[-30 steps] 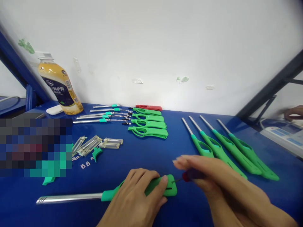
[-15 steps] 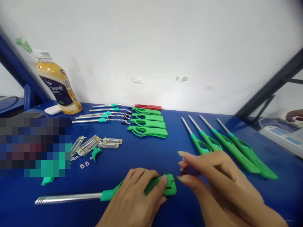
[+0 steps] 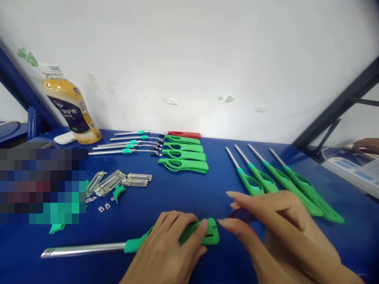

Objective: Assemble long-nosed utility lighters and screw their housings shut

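The left hand (image 3: 170, 244) is gripping a green lighter (image 3: 213, 233) lying under it. The right hand (image 3: 275, 232) is pinching a dark tool (image 3: 243, 215) near the lighter's end. Four more lighters (image 3: 291, 187) are lying beyond that hand.

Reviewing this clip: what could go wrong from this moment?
1. The thin-tipped tool in the right hand could slip off the end of the green handle and jab the left hand, whose digits press close by.

2. The metal tube extends well beyond the left hand's hold, so the piece might pivot under a sideways push.

3. The right hand overlaps some green lighters in view; if close enough, it may nudge them.
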A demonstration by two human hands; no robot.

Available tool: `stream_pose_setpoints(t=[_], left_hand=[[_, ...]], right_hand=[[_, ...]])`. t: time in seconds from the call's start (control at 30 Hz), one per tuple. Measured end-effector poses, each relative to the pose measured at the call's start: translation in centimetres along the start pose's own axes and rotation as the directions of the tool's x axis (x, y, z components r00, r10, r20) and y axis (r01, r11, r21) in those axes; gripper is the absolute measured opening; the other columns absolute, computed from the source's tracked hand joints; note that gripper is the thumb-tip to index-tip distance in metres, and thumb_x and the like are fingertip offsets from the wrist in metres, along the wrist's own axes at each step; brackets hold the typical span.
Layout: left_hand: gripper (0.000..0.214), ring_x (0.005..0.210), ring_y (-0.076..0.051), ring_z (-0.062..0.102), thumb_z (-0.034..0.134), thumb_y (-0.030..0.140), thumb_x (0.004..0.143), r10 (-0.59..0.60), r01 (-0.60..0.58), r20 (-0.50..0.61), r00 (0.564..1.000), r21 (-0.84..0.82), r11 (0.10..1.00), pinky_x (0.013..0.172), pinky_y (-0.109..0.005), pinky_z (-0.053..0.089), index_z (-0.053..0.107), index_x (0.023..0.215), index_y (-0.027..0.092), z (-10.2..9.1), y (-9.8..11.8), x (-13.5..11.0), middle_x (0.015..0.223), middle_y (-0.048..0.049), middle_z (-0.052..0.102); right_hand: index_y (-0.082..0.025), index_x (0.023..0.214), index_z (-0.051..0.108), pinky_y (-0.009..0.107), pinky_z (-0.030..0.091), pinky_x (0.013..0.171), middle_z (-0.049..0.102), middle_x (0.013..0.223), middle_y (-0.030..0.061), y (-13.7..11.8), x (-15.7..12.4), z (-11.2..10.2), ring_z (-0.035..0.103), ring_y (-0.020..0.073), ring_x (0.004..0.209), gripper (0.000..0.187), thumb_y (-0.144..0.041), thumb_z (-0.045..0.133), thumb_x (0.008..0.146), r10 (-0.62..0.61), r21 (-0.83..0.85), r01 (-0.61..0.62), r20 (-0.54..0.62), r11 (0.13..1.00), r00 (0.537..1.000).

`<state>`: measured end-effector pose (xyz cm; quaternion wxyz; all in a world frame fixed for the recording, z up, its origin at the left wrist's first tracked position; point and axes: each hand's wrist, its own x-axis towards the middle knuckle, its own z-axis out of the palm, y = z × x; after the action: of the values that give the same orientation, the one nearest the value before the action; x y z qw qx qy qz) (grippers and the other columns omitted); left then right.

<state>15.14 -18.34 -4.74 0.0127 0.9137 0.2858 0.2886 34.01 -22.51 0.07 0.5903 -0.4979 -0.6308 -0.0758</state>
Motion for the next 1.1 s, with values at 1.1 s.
stream_pose_setpoints(t=[1.1], left_hand=[[0.029,0.096,-0.026,0.072,0.049,0.019,0.111,-0.015,0.014,-0.024,1.000,-0.045,0.999,0.077,-0.039,0.066,0.065,0.134,0.021,-0.1,0.2,-0.6,0.114,-0.0097,0.074]], right_hand=[[-0.026,0.096,0.078,0.035,0.064,0.081,0.078,0.095,-0.0004,2.7,-0.8,-2.0,0.075,0.0201,0.083,0.018,-0.018,0.088,0.084,0.140,0.041,-0.135,-0.184,0.990,0.973]])
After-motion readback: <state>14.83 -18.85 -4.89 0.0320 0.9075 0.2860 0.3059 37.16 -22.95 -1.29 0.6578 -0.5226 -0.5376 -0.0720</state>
